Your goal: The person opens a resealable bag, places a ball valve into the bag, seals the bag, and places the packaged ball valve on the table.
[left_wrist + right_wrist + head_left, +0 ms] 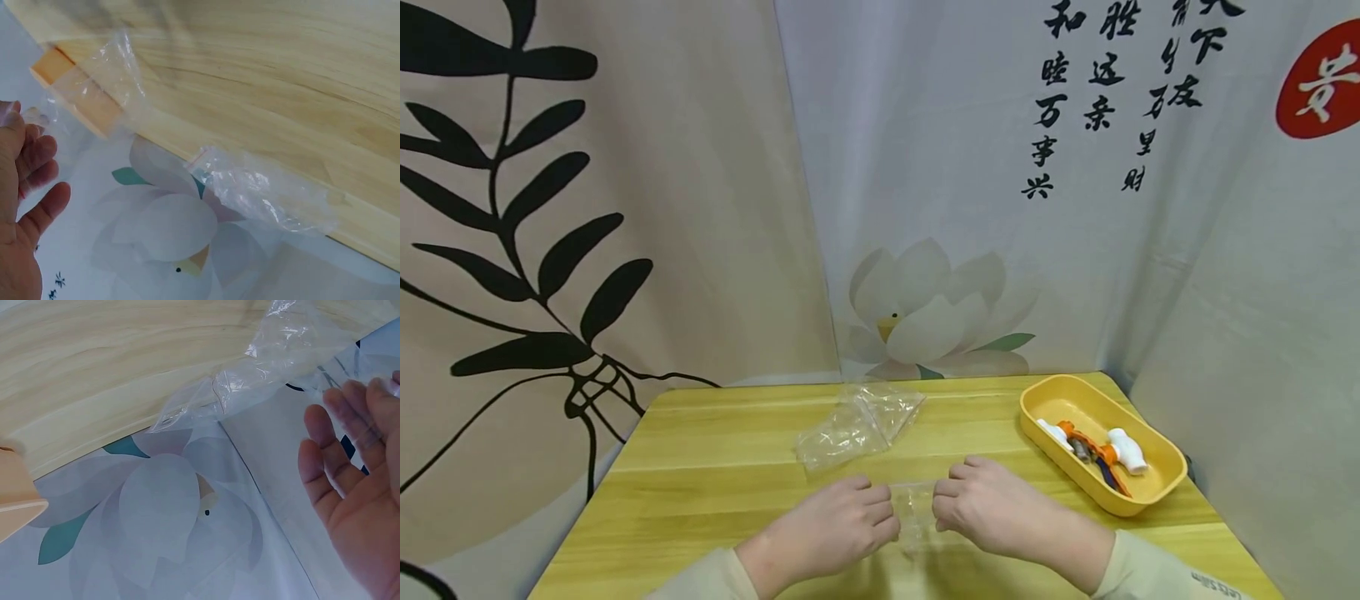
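Observation:
A clear plastic zip bag [914, 518] hangs between my two hands, low over the table. My left hand [842, 525] pinches one upper edge of it with curled fingers. The opposite edge is pinched by my right hand [988, 504]. In the left wrist view the held bag [103, 87] spreads out beside my left hand [25, 187], thumb and index finger at its edge. My right hand [356, 469] shows its other fingers loosely bent in the right wrist view. More crumpled clear plastic bags [857, 425] lie on the table beyond my hands.
A yellow tray [1052, 387] stands at the table's right side. In it lie white pipe fittings [1126, 450], orange pieces [1086, 442] and dark parts. The wooden table [715, 475] meets a printed curtain [970, 208] at its far edge.

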Action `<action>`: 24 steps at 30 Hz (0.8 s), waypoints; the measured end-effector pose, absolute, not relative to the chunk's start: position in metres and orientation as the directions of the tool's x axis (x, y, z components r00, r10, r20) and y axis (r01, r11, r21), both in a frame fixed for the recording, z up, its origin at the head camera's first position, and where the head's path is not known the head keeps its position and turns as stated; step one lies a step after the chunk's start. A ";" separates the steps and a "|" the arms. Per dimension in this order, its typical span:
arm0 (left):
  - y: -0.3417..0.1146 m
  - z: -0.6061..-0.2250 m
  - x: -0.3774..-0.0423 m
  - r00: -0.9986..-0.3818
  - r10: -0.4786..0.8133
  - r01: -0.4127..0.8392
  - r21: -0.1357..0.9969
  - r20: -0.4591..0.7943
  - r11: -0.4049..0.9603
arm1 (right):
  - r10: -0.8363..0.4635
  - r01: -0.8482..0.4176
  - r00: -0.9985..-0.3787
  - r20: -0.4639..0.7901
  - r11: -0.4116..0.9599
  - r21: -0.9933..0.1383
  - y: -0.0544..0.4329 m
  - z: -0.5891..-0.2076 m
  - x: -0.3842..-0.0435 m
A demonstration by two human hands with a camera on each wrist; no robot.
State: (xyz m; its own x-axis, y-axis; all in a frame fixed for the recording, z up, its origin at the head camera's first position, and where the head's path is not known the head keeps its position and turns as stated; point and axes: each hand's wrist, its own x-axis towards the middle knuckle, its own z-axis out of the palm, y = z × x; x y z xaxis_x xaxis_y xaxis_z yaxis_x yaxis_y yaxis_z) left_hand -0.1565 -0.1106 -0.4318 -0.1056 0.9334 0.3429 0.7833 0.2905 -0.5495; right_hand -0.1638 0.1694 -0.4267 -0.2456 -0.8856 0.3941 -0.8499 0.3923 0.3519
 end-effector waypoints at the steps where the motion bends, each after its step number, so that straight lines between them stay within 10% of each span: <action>1: -0.111 -0.432 -0.157 -0.099 0.933 0.784 -0.550 0.346 0.287 | -0.885 -0.851 -0.247 0.395 0.393 0.348 0.169 -0.427 -0.164; 24: -0.104 -0.435 -0.160 -0.052 0.854 0.837 -0.444 0.517 0.320 | -0.816 -0.902 -0.217 0.536 0.377 0.209 0.168 -0.436 -0.167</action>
State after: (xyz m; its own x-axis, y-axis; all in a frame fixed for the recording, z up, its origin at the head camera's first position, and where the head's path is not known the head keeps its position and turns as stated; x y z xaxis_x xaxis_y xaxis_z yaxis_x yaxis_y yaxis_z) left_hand -0.1599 -0.1039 -0.4346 -0.0522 0.8543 0.5172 0.8373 0.3197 -0.4435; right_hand -0.1673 0.1680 -0.4363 -0.2174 -0.8161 0.5355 -0.9021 0.3775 0.2089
